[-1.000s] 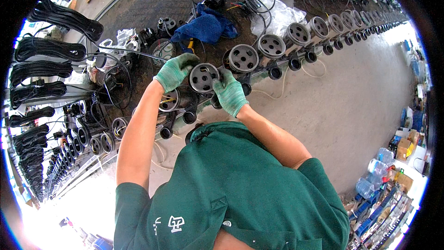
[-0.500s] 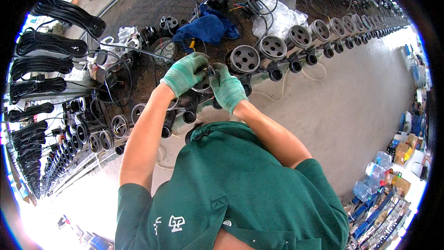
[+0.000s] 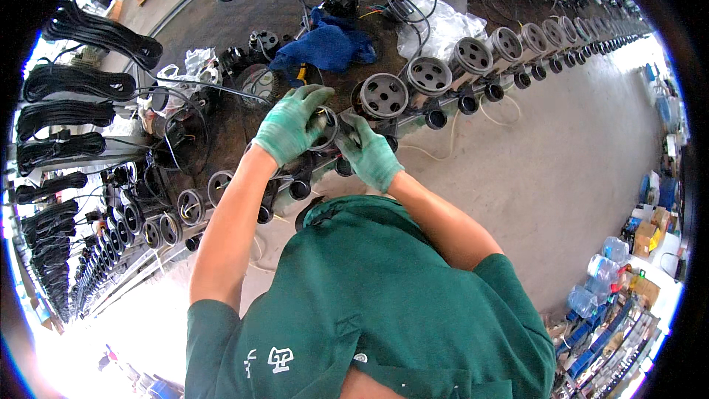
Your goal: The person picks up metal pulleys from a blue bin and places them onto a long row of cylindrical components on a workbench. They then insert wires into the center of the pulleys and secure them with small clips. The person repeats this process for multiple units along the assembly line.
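Note:
My left hand (image 3: 294,125), in a green glove, curls over the left side of a round grey housing (image 3: 332,131) at the bench edge. Its thumb and fingers grip the rim, and a bit of yellow wire shows inside the opening. Just right of that housing is my right hand (image 3: 373,154), also gloved, its fingers loosely bent and apart from the thumb, with nothing clear between them. Beyond it stands a housing with a holed round cover (image 3: 384,96). The inside of the gripped housing is mostly hidden.
More covered housings (image 3: 473,55) line the bench edge to the right; uncovered ones (image 3: 191,207) run to the left. A blue cloth (image 3: 325,48), a clear plastic bag (image 3: 436,22) and loose cables lie on the dark bench. Bundles of black cable (image 3: 81,83) hang at left.
My hands, together over the housing before, have parted. My right hand has moved right and toward me, uncovering the housing's opening. My left hand stays at its rim.

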Tool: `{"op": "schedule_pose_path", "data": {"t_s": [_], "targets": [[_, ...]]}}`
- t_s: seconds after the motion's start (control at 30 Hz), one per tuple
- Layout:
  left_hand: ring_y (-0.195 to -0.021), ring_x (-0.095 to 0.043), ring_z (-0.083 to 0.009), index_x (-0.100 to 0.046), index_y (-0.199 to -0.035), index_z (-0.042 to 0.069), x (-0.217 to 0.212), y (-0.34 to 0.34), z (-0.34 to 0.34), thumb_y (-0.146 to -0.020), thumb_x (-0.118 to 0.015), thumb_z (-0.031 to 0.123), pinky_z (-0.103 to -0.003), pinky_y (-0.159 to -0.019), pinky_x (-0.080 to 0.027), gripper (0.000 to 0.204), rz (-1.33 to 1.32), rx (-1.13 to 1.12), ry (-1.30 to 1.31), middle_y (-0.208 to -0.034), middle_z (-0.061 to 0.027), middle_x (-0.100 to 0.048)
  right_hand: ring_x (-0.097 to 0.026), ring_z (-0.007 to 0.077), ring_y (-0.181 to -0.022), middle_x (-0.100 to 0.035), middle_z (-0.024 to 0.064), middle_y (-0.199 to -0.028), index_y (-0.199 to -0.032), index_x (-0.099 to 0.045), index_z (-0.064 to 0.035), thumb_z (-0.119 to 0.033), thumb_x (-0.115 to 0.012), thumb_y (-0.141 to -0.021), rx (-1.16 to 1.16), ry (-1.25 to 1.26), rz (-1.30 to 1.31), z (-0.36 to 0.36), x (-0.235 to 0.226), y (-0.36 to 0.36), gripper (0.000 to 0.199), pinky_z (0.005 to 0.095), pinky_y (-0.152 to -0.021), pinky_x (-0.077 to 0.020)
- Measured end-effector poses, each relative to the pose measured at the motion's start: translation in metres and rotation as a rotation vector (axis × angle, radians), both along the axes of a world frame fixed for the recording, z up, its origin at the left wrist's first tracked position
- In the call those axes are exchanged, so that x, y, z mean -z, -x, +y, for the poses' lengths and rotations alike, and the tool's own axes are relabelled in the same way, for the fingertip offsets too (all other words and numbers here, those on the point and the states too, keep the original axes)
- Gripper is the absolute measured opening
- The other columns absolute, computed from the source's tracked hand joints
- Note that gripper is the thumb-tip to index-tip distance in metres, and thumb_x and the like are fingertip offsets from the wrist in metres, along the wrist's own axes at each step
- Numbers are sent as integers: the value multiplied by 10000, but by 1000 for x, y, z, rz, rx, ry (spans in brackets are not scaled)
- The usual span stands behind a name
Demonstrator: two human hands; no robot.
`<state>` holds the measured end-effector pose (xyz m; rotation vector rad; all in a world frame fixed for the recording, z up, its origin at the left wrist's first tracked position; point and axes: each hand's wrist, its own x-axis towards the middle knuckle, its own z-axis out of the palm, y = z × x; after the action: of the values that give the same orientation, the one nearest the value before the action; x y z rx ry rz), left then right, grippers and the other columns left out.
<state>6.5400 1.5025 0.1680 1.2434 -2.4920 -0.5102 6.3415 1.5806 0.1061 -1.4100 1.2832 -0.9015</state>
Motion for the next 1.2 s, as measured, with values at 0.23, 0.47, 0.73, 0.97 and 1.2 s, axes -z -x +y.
{"op": "schedule_pose_path", "data": {"t_s": [0.23,0.47,0.73,0.97,1.2], "targets": [[-1280,-506,-454,-563,-1421,89,6,26,28,-702,-875,363,-495,-1102,-453,830,-225,-143,-146,-1432,-224,-514,-620,156,-740,-728,124,-951,-1298,-599,-26,-125,-624,-1006,31,-124,86,13,10,71,309,337,-694,-536],[-1274,-504,-434,-565,-1435,114,10,35,30,-663,-900,362,-492,-1094,-457,878,-255,-186,-86,-1412,-196,-534,-608,133,-774,-712,117,-923,-1302,-601,-38,-132,-630,-1000,118,-126,-48,7,9,106,318,314,-714,-526],[-1445,-401,-399,-359,-1575,127,-33,101,4,-585,-937,439,-518,-1229,-283,1188,-150,-146,-75,-1550,-200,-441,-647,152,-814,-707,81,-968,-1302,-605,-14,-59,-621,-982,34,-87,-2,-5,22,138,324,324,-752,-544],[-1299,-543,-408,-437,-1529,98,-17,145,-17,-610,-904,249,-442,-1130,-442,1042,-119,-174,-233,-1446,-244,-525,-663,209,-715,-721,140,-899,-1307,-623,-71,-52,-664,-944,-72,-85,59,-3,33,149,365,359,-652,-533],[-1191,-622,-211,-412,-1536,36,-23,96,1,-909,-790,253,-343,-1020,-515,764,1053,-544,-447,-1356,-103,-629,-706,399,-861,-724,213,-976,-1245,-645,-91,-126,-700,-910,-127,-31,86,-29,6,156,341,454,-761,-568]]}}
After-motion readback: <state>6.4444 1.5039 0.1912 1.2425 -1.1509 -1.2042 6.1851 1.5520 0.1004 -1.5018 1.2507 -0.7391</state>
